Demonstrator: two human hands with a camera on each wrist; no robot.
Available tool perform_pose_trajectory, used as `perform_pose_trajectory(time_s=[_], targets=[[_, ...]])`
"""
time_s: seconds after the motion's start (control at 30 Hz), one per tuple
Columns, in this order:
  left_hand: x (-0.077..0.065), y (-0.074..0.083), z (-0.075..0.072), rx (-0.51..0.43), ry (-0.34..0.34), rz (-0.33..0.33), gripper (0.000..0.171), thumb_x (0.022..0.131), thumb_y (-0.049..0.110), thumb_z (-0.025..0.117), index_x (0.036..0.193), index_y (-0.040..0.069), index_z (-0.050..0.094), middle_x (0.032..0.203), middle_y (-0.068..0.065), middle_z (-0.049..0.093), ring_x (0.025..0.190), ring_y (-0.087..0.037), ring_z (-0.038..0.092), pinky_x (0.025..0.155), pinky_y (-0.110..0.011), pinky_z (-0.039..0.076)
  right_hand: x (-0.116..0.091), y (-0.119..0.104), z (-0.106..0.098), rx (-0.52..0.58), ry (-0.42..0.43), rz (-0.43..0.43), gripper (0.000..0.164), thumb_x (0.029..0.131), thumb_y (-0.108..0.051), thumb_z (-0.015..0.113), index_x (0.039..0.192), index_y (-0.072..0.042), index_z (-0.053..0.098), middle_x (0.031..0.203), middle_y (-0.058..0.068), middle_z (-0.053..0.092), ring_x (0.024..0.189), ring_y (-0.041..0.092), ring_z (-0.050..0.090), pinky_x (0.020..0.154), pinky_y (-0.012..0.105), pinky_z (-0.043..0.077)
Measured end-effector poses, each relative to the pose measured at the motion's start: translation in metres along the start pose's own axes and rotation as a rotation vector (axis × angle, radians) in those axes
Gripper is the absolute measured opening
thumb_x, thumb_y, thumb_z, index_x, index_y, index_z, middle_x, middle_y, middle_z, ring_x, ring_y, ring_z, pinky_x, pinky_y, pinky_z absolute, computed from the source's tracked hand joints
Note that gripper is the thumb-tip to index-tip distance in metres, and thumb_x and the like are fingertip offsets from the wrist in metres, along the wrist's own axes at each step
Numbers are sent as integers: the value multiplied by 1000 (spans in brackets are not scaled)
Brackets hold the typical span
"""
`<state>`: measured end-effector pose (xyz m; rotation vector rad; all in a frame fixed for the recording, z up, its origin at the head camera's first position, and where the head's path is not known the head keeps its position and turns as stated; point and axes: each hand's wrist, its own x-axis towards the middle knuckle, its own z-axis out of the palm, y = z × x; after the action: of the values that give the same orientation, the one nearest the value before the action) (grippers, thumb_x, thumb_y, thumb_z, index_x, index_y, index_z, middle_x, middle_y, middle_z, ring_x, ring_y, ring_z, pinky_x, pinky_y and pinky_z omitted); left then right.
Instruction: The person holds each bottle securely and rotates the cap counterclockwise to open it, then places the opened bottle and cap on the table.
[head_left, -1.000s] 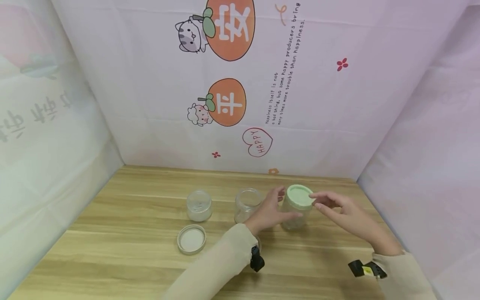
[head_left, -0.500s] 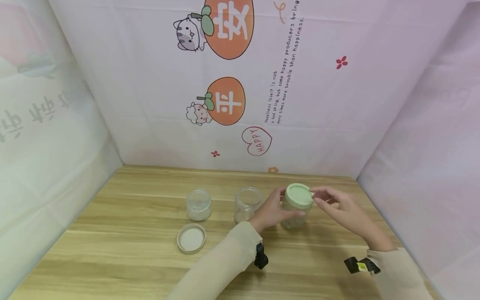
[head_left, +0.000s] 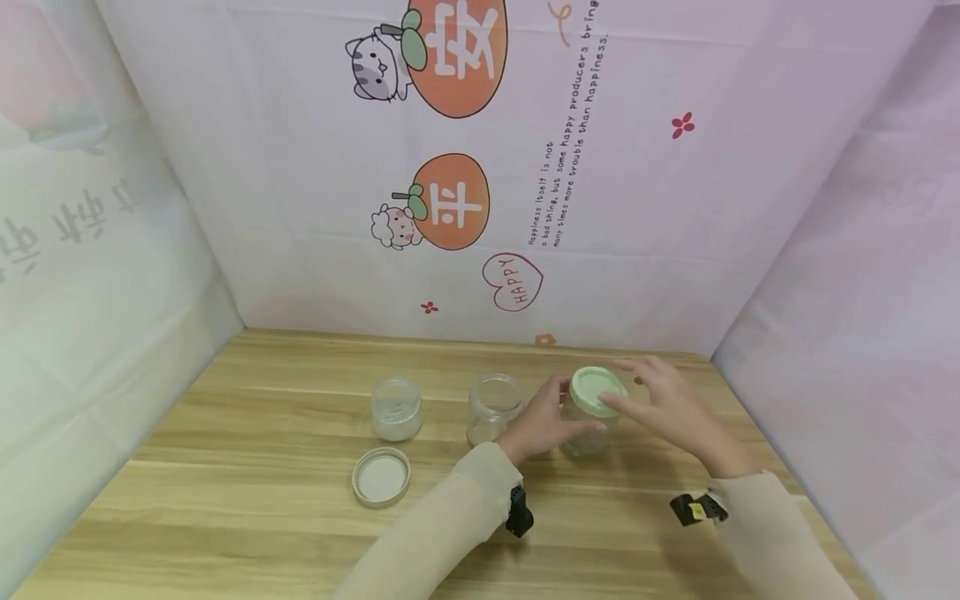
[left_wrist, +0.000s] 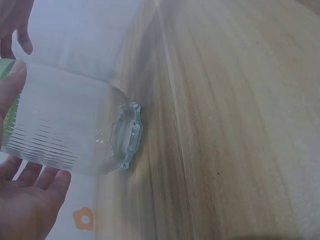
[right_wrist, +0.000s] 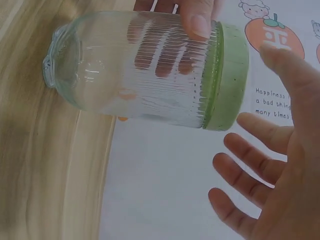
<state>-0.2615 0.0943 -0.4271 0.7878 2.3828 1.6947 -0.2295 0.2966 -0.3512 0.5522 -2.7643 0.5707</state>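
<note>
Gripping the jar at right in the left hand; poising the right hand, loosely spread and empty, at the green lid. Apparently readying a turn; likely needing a firm grip next.

White printed cloth behind a pale wood-grain counter.
Orange fruits and a red-outlined heart decorate the cloth; a squat clear glass jar stands behind a round beige lid.

Fabric-walled booth, cartoon-print backdrop behind a wood-grain tabletop
</note>
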Motion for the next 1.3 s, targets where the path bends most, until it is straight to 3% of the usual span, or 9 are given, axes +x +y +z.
perform_pose_trajectory(time_s=[0.17, 0.3, 0.63, 0.97, 1.3], targets=[[0, -1, 1, -15, 10, 16, 79, 69, 51, 74, 132, 23, 36, 127, 9, 42, 114, -12, 43, 92, -35, 39, 7, -3, 5, -144, -4, 0, 81, 72, -70, 57, 127, -11, 53, 117, 11, 51, 98, 28, 51, 71, 51, 45], [1, -4, 1, -36, 5, 17, 78, 69, 50, 74, 132, 25, 36, 126, 10, 42, 114, -11, 43, 90, -33, 41, 9, -4, 9, -191, 28, -29, 80, 68, -71, 59, 124, -13, 56, 112, 9, 55, 95, 28, 53, 70, 51, 44], [0, -4, 1, -83, -20, 16, 73, 72, 47, 74, 131, 26, 36, 125, 11, 42, 113, -10, 43, 86, -31, 44, 8, 0, 17, 34, -3, -32, 76, 72, -57, 68, 127, -6, 52, 112, 9, 49, 96, 24, 45, 69, 42, 46], [3, -6, 0, -91, -45, 22, 73, 72, 48, 73, 132, 26, 36, 124, 12, 43, 111, -8, 44, 85, -29, 44, 9, 5, 21, 81, 5, -56, 74, 72, -53, 71, 128, -9, 52, 111, 6, 48, 95, 21, 45, 69, 38, 45], [3, -6, -1, -74, -41, 37, 75, 73, 48, 72, 133, 25, 35, 124, 11, 43, 112, -8, 44, 90, -35, 43, 10, 16, 14, 238, -134, -82, 68, 78, -32, 72, 137, -18, 42, 131, 7, 39, 115, 28, 35, 79, 55, 41]])
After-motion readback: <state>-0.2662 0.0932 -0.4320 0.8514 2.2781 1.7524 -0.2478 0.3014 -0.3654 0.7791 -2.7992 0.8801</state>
